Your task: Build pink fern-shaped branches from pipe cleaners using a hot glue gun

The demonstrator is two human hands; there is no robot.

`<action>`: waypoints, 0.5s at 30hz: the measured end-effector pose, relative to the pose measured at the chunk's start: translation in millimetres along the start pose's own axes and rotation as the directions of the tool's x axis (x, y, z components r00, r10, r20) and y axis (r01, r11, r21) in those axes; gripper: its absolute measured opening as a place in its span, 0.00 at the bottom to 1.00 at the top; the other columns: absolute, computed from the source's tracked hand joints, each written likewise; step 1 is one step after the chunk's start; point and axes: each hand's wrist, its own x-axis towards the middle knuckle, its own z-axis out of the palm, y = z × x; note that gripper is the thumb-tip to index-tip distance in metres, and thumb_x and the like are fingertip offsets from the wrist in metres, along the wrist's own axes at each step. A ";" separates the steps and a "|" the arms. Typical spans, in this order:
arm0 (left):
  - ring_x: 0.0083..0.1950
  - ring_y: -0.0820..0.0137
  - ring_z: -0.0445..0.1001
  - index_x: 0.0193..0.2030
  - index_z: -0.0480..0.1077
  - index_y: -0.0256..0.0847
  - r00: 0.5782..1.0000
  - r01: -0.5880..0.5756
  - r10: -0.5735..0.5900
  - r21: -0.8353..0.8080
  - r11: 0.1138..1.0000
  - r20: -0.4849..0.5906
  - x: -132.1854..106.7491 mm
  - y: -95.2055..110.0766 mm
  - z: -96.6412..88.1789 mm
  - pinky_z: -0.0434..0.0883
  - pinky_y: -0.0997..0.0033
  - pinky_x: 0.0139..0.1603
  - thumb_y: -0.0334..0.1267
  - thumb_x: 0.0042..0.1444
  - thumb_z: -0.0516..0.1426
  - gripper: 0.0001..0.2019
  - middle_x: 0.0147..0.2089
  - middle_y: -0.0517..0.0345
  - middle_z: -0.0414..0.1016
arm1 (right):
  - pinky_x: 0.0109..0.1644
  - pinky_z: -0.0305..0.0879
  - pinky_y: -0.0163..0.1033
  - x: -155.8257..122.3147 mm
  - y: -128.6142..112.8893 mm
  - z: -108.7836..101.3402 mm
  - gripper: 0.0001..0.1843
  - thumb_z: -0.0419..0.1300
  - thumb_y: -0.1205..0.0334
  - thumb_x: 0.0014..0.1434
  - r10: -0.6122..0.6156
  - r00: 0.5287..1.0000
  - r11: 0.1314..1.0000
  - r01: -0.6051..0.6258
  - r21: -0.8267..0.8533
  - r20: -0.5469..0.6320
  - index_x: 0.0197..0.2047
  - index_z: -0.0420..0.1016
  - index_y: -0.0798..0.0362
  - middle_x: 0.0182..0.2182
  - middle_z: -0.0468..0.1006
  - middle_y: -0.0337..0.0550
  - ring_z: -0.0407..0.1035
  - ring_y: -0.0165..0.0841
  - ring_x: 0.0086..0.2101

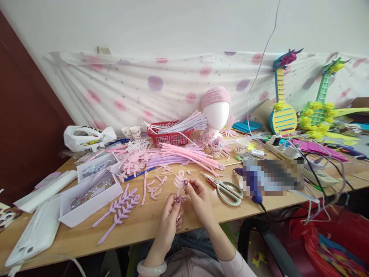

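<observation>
Near the table's front edge, my left hand [173, 211] pinches the stem of a pink pipe-cleaner sprig [179, 180], which stands upright with a loop at its top. My right hand [198, 196] is closed at the sprig's right side, thumb and finger pinched on one of its short leaves. To the left lie two finished-looking lilac pipe-cleaner sprigs [122, 215]. Between them and my hands are short cut pink pieces [154, 188]. Scissors with pale green handles [229, 192] and a blue glue gun [254, 186] rest to the right.
Behind lie bundles of pink pipe cleaners [187, 154] and a red basket [170, 136]. White boxes [92, 196] of beads stand left. A white foam head [216, 113], paper cups [241, 146], cables [317, 169] and a yellow paper instrument [284, 117] are further back and right.
</observation>
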 end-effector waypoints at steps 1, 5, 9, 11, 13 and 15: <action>0.18 0.82 0.39 0.37 0.59 0.44 1.000 -0.001 0.001 -0.001 1.000 0.005 -0.2 0.4 0.1 0.39 0.81 0.18 0.58 0.54 0.55 0.19 0.21 0.73 0.48 | 0.37 0.65 0.38 -0.2 0.7 0.4 0.14 0.62 0.49 0.56 0.000 1.000 1.000 0.000 0.010 -0.004 0.34 0.72 0.52 0.30 0.73 0.40 0.67 0.33 0.31; 0.18 0.82 0.39 0.36 0.59 0.43 1.000 -0.005 0.005 0.005 1.000 0.001 -1.3 3.0 1.0 0.39 0.81 0.17 0.58 0.54 0.56 0.20 0.20 0.73 0.47 | 0.37 0.65 0.37 -0.9 2.1 1.5 0.13 0.62 0.50 0.56 -0.012 1.000 0.999 0.012 0.042 -0.015 0.33 0.72 0.52 0.29 0.72 0.39 0.66 0.32 0.30; 0.18 0.82 0.39 0.35 0.59 0.43 1.000 0.018 -0.018 -0.002 1.000 -0.016 -2.4 4.9 1.8 0.39 0.82 0.17 0.60 0.51 0.57 0.22 0.20 0.74 0.47 | 0.36 0.64 0.37 -1.1 0.3 2.4 0.14 0.62 0.49 0.55 -0.010 1.000 0.998 0.011 0.068 -0.012 0.32 0.72 0.52 0.28 0.72 0.39 0.66 0.32 0.30; 0.18 0.82 0.39 0.36 0.59 0.43 0.999 0.030 -0.030 -0.005 1.000 -0.024 -2.5 5.5 2.3 0.40 0.82 0.17 0.60 0.50 0.57 0.23 0.20 0.74 0.47 | 0.37 0.64 0.37 -1.2 0.0 2.6 0.14 0.62 0.49 0.55 0.007 1.000 0.997 -0.005 0.081 -0.014 0.33 0.73 0.52 0.28 0.73 0.40 0.66 0.32 0.30; 0.18 0.83 0.40 0.36 0.59 0.43 0.999 0.034 -0.034 -0.012 0.999 -0.031 -2.5 5.9 2.8 0.40 0.82 0.17 0.61 0.49 0.58 0.23 0.20 0.74 0.47 | 0.37 0.65 0.37 -1.4 1.0 2.6 0.14 0.63 0.49 0.54 0.033 0.999 0.994 -0.031 0.102 -0.012 0.35 0.73 0.52 0.30 0.74 0.40 0.67 0.32 0.31; 0.18 0.83 0.40 0.36 0.59 0.43 0.999 0.030 -0.031 -0.020 0.999 -0.039 -2.5 6.1 3.2 0.40 0.82 0.17 0.61 0.49 0.58 0.23 0.20 0.74 0.47 | 0.37 0.66 0.37 -1.5 2.7 2.6 0.15 0.63 0.50 0.54 0.053 0.999 0.991 -0.052 0.125 -0.005 0.37 0.73 0.52 0.32 0.75 0.41 0.68 0.33 0.32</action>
